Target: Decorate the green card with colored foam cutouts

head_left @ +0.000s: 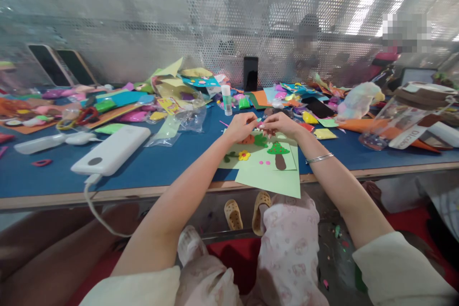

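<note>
The light green card (272, 179) lies at the near edge of the worktop (161, 167), partly hanging over it. It already carries a foam tree (278, 153), a yellow flower (244, 155), some leaves and two pink dots — so the picture looks partly done, with bare space left. Above it, the left hand (241, 126) and right hand (281, 124) meet, pinching one small piece (259, 125) between the fingertips. Farther back stands a glue stick (226, 100).

My left hand (241, 126) and right hand (283, 123) meet fingertip to fingertip, pinching tiny pink scrap above green craft sheet (272, 174) with foam tree (278, 152). Glue stick (226, 99) upright behind; white power bank (111, 149) at left.
</note>
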Action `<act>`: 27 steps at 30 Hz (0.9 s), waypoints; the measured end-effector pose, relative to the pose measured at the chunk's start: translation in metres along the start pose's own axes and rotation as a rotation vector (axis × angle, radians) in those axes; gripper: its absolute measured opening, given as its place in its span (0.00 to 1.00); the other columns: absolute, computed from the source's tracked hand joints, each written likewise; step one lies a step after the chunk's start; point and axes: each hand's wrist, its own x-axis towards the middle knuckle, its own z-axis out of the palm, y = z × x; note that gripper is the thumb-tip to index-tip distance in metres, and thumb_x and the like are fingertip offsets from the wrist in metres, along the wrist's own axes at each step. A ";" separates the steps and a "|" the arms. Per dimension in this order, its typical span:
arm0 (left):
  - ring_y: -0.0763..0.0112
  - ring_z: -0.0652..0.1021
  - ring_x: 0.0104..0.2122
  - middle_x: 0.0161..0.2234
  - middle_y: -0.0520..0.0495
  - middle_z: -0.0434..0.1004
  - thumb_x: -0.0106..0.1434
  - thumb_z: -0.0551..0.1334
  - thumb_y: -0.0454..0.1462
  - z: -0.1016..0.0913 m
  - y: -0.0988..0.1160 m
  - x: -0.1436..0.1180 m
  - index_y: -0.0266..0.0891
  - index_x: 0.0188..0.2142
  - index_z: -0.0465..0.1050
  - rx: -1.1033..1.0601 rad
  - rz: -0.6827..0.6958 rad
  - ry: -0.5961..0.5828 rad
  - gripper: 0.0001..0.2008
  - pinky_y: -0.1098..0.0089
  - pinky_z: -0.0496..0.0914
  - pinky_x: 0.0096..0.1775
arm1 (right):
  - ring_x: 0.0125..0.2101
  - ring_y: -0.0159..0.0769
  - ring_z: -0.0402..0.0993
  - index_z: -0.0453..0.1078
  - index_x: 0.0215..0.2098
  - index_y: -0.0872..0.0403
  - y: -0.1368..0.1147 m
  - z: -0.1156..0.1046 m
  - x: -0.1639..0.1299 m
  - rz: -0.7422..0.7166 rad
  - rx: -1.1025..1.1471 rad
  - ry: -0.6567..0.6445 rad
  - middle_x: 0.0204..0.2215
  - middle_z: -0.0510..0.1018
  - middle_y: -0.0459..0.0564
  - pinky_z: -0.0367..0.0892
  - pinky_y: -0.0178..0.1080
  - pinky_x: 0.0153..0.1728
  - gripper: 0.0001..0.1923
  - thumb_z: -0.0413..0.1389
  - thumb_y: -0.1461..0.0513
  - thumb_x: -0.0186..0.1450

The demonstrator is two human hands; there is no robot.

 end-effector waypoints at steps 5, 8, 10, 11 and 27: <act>0.77 0.65 0.24 0.24 0.53 0.70 0.60 0.56 0.38 0.001 -0.002 0.001 0.35 0.27 0.69 0.011 0.021 0.005 0.09 0.74 0.58 0.30 | 0.19 0.30 0.72 0.74 0.28 0.59 0.001 0.000 0.000 0.023 0.052 -0.010 0.24 0.77 0.52 0.62 0.31 0.19 0.13 0.60 0.56 0.57; 0.77 0.65 0.24 0.23 0.53 0.69 0.59 0.56 0.38 0.000 -0.002 0.000 0.35 0.26 0.68 0.008 0.009 -0.004 0.09 0.74 0.58 0.29 | 0.19 0.29 0.71 0.74 0.27 0.60 0.001 0.000 0.001 0.007 0.065 -0.008 0.22 0.77 0.52 0.63 0.31 0.20 0.13 0.61 0.56 0.56; 0.77 0.64 0.24 0.22 0.54 0.67 0.59 0.56 0.40 -0.001 0.000 0.000 0.36 0.25 0.67 0.001 -0.016 -0.009 0.11 0.73 0.56 0.28 | 0.18 0.28 0.70 0.74 0.27 0.61 0.001 0.000 0.001 -0.011 0.068 -0.010 0.21 0.76 0.51 0.64 0.32 0.20 0.12 0.61 0.57 0.56; 0.77 0.64 0.24 0.21 0.54 0.66 0.60 0.55 0.40 -0.001 0.000 -0.001 0.36 0.25 0.67 -0.006 -0.025 -0.013 0.11 0.73 0.56 0.28 | 0.18 0.28 0.69 0.74 0.27 0.61 0.000 -0.001 0.001 -0.018 0.068 -0.018 0.21 0.76 0.51 0.64 0.32 0.21 0.12 0.61 0.58 0.55; 0.77 0.65 0.23 0.22 0.53 0.68 0.61 0.55 0.40 0.000 0.003 0.000 0.35 0.27 0.70 -0.002 0.020 0.033 0.12 0.74 0.57 0.28 | 0.17 0.27 0.68 0.74 0.30 0.58 0.001 0.000 -0.002 0.104 0.066 -0.079 0.21 0.75 0.49 0.65 0.31 0.19 0.13 0.60 0.55 0.56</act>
